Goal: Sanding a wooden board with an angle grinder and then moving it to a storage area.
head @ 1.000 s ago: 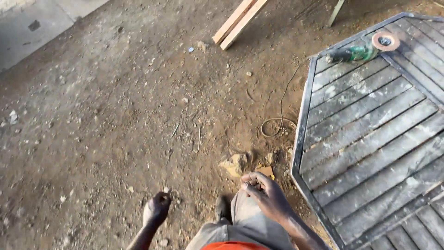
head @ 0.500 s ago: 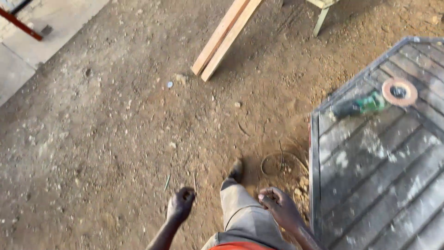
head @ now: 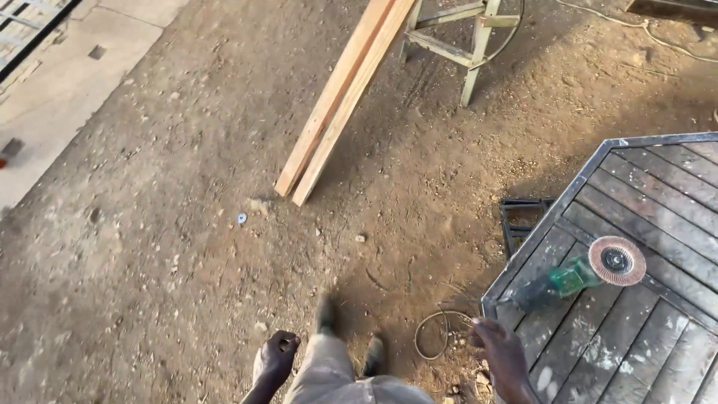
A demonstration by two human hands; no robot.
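The left hand (head: 275, 357) hangs low over the brown dirt ground (head: 149, 247), its fingers curled loosely inward into a near fist, holding nothing visible. The right hand (head: 502, 353) hangs with fingers loosely bent and partly spread, empty, at the near corner of the dark grey slatted metal panel (head: 643, 329); whether it touches the frame I cannot tell. Just beyond it, the green angle grinder with a round reddish flap disc (head: 591, 271) lies on the panel's slats. A thin wire loop (head: 434, 333) rests on the dirt beside the right hand. Two pale wooden planks (head: 340, 97) lie farther off.
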